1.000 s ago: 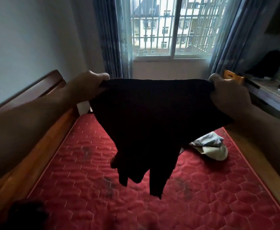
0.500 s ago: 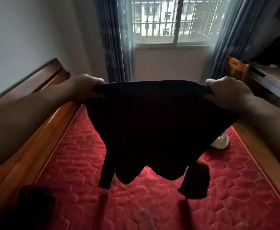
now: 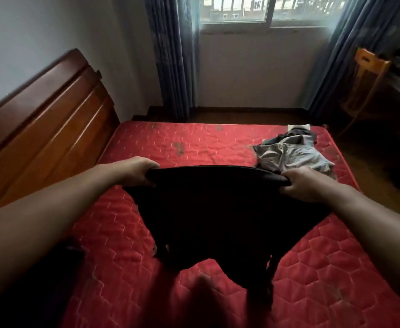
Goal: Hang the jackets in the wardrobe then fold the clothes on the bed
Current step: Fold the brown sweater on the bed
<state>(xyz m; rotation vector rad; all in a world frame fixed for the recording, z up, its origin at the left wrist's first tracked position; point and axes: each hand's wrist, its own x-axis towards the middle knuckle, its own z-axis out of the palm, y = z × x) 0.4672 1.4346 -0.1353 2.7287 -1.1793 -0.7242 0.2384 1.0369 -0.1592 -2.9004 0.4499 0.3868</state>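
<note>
head view: left hand [image 3: 137,170] and right hand [image 3: 306,184] grip black garment [image 3: 218,216], details lost.

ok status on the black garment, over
Left hand and right hand grip black garment by top edge, above red mattress. Grey clothes pile just beyond right hand.

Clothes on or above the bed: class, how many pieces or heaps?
2: a black garment, held over the red mattress by the left hand and right hand; a crumpled grey heap near its far right corner, perhaps several pieces. A dark shape at near left is unclear.
</note>
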